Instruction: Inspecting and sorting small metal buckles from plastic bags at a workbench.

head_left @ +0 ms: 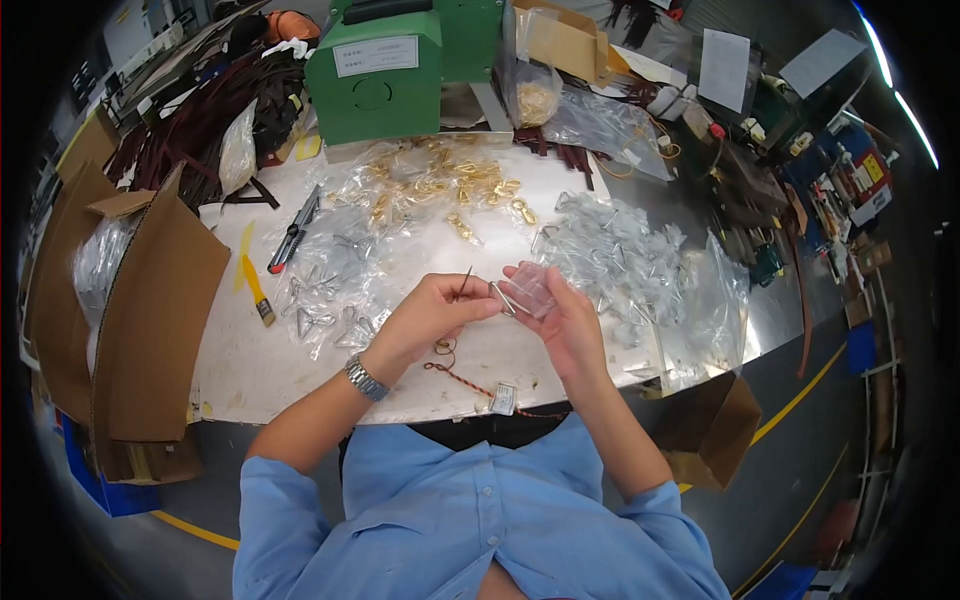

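Where bare bench [300,370] shows along the near edge, both hands raised: left hand [430,315] pinching a thin metal pin [465,283], right hand [560,310] gripping a small clear bag [530,288].

Both hands raised together — left hand [425,315] pinching; right hand [560,315] fingers curled.

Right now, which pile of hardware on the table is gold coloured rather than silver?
The gold pile lies at the far side of the table, just before the green machine. The bagged silver piles to the left and right lie nearer the hands.
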Demonstrator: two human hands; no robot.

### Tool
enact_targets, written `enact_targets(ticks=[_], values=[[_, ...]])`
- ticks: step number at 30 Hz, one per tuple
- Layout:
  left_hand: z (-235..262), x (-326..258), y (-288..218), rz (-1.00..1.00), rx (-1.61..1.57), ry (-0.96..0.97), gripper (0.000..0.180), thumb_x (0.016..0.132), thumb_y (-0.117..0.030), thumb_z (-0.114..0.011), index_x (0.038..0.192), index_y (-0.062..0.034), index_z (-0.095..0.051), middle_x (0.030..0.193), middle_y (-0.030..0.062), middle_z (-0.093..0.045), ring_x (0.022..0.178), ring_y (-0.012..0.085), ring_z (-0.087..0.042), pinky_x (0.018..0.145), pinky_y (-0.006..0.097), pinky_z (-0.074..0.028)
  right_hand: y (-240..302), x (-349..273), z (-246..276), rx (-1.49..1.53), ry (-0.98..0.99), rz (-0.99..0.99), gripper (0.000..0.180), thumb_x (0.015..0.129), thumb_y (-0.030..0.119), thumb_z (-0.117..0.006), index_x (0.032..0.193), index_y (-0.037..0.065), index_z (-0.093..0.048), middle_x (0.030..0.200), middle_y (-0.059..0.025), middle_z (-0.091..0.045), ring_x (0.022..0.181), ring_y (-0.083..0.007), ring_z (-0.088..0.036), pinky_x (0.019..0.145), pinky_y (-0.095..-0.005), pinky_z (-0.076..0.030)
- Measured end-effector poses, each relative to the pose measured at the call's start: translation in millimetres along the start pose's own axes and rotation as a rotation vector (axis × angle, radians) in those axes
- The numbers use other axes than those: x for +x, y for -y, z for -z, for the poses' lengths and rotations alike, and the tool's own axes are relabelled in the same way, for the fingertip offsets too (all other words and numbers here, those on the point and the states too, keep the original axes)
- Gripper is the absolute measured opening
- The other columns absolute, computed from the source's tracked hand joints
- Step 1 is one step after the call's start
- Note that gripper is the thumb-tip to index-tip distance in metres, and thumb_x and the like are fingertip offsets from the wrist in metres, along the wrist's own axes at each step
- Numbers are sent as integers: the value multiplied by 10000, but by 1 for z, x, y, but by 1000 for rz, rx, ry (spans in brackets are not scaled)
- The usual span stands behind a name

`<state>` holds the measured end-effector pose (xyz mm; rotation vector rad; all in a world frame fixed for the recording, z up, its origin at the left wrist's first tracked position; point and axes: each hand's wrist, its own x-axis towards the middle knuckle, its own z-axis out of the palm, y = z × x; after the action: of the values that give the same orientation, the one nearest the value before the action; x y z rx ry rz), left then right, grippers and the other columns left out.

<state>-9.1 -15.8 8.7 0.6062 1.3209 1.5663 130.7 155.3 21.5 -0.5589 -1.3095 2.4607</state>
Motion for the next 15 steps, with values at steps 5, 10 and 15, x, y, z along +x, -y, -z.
enact_targets(ticks=[5,10,15], values=[[-11,-6,-10,-77,-10,-161,167,1002,-179,-753,1085,-35,-736,767,-24,-661,532,3,-418,479,184,-297,-8,1,0,59,-15,-1,520,1127,398,-519,1398,-40,-587,1361,-204,-698,1233,-292,-701,1074,-446,-543],[-14,-8,-7,-155,63,-198,167,1033,-159,-703,1097,-4,-709,861,57,-765,521,10,-443,472,178,-327,-12,0,-10,80,11,1,525,1141,400,-484,1419,-36,-574,1334,-206,-710,1210,-274,-709,1062,-416,-556],[-20,-12,-6,-181,48,-261,155,1038,-146,-689,1090,0,-702,813,17,-726,520,14,-442,477,188,-334,-18,-2,-19,50,0,30,527,1147,400,-470,1432,-33,-561,1327,-221,-707,1216,-263,-704,1061,-407,-557]])
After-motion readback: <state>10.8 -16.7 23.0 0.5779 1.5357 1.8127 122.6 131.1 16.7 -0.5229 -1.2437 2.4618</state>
